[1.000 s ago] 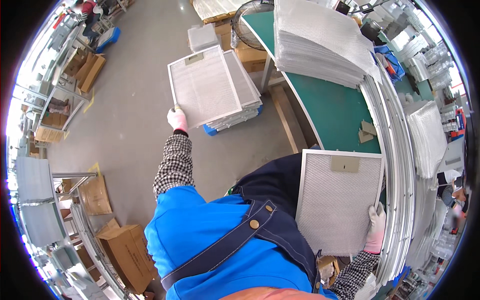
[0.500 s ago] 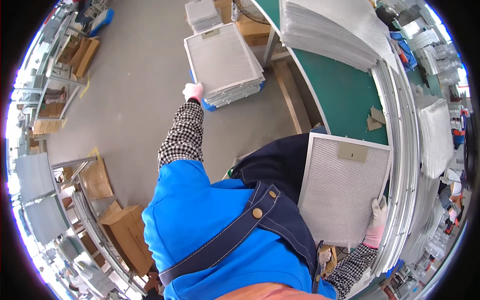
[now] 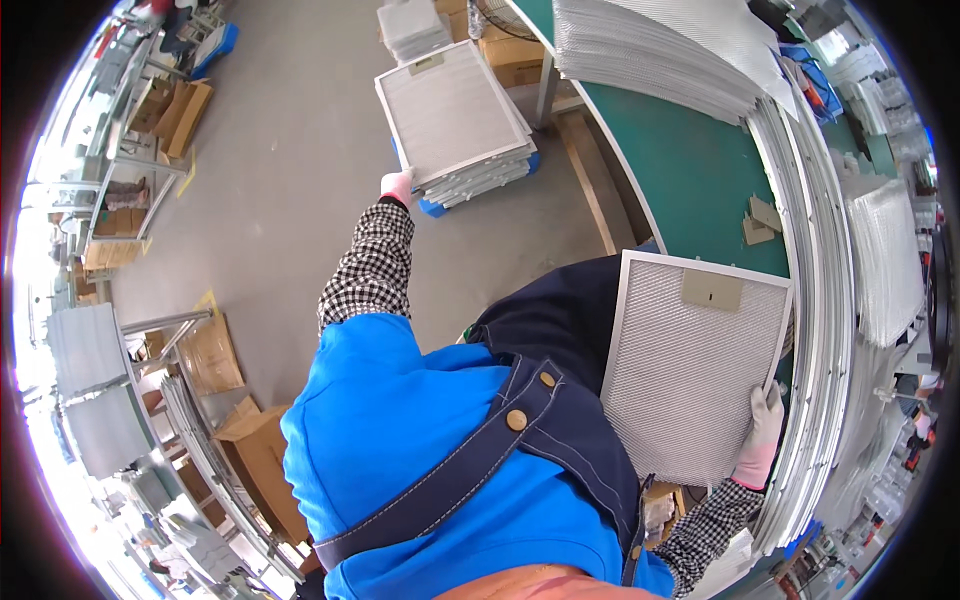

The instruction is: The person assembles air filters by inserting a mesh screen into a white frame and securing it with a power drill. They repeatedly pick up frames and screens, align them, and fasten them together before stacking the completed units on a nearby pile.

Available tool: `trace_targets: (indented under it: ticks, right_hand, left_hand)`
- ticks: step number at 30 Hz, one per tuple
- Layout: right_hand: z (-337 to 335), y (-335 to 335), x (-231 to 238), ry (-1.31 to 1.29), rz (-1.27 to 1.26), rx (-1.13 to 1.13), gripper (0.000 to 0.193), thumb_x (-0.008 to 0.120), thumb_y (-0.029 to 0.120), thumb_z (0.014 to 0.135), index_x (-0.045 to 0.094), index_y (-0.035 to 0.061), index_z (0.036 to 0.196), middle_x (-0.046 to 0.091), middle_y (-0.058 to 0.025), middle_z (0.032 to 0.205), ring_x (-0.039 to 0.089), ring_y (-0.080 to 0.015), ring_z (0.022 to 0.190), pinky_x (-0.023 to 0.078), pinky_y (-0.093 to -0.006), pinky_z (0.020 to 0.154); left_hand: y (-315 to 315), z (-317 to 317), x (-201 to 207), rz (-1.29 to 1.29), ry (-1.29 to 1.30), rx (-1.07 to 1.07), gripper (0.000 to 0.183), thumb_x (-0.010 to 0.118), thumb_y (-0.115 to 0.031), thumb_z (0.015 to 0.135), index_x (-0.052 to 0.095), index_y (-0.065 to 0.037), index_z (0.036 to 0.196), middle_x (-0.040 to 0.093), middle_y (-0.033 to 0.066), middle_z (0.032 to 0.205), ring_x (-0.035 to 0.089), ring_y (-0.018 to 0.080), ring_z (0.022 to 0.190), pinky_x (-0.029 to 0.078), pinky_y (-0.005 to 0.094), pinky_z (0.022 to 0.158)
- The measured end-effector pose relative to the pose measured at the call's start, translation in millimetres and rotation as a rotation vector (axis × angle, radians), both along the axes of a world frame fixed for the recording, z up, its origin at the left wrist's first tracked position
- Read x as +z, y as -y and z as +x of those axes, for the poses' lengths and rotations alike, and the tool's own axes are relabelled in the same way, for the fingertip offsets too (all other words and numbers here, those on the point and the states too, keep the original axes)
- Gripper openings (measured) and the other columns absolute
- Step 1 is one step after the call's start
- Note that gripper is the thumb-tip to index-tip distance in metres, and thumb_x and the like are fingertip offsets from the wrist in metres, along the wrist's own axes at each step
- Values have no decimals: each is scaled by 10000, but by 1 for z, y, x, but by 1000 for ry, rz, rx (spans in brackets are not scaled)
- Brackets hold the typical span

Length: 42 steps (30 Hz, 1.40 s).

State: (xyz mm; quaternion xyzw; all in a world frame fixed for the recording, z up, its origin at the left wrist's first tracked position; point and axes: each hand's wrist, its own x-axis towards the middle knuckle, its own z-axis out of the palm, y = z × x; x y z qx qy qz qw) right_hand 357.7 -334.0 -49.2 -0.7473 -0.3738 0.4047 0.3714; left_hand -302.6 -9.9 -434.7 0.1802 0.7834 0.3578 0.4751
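Observation:
My left hand (image 3: 397,186), in a pale pink-cuffed glove, reaches far out to the near left corner of the top framed mesh filter panel (image 3: 455,112). Its fingers look closed on that corner, though they show only in part. Beneath lies a stack of similar panels (image 3: 480,185) on a blue base. My gloved right hand (image 3: 762,435) grips the right edge of another mesh filter panel (image 3: 690,370), tilted against my lap beside the bench. This panel has a silver frame and a beige plate (image 3: 711,290) near its far edge.
A green-topped bench (image 3: 650,150) runs along the right, bearing stacked mesh sheets (image 3: 660,60), long silver frame strips (image 3: 815,300) and small beige plates (image 3: 760,220). Another pale stack (image 3: 412,28) stands beyond the panel pile. Cardboard boxes (image 3: 262,465) and racks line the left.
The view has shifted slightly. My left hand stays at the stack's corner, and my right hand still holds its panel, now raised a little.

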Motion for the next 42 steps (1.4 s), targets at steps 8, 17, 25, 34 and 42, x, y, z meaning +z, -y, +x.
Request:
trace_targets:
  ticks: [8, 17, 25, 34, 42]
  right_hand:
    - [-1, 11, -3, 56, -38, -78, 394, 601, 261, 942, 596, -55, 1178, 647, -85, 1066, 568, -172, 940, 434, -305, 878]
    - [9, 15, -13, 79, -32, -68, 371, 590, 239, 929, 606, -43, 1169, 651, -82, 1050, 565, -153, 924, 435, -293, 867]
    - [21, -1, -11, 164, -32, 15, 388, 592, 253, 911, 618, -56, 1145, 658, -96, 1022, 582, -168, 900, 464, -315, 847]
    - [6, -9, 5, 113, 8, 26, 420, 595, 261, 927, 588, -76, 1177, 653, -107, 1080, 594, -182, 962, 466, -318, 886]
    - [0, 0, 11, -13, -123, -3, 707, 713, 374, 901, 504, -85, 1395, 657, -213, 1244, 633, -261, 1161, 486, -330, 995]
  left_hand:
    - [-5, 11, 21, -5, -91, 14, 557, 610, -461, 937, 702, 75, 1059, 711, 224, 977, 691, 334, 900, 557, 434, 746]
    - [-10, 39, 55, 87, -372, -24, 702, 489, -601, 971, 695, 60, 1087, 709, 220, 917, 682, 316, 921, 531, 407, 817]
    - [-13, 1, 76, 559, -22, 187, 544, 580, -472, 1012, 625, 46, 1171, 665, 107, 995, 652, 191, 779, 580, 347, 668]
    - [79, -78, 156, 828, 430, 375, 393, 647, -377, 990, 607, -57, 1216, 700, 64, 1076, 697, 178, 911, 619, 350, 705]
    - [51, 31, 319, 830, 195, 109, 614, 519, -444, 1018, 453, 3, 1434, 500, 145, 1431, 457, 260, 1314, 326, 422, 1151]
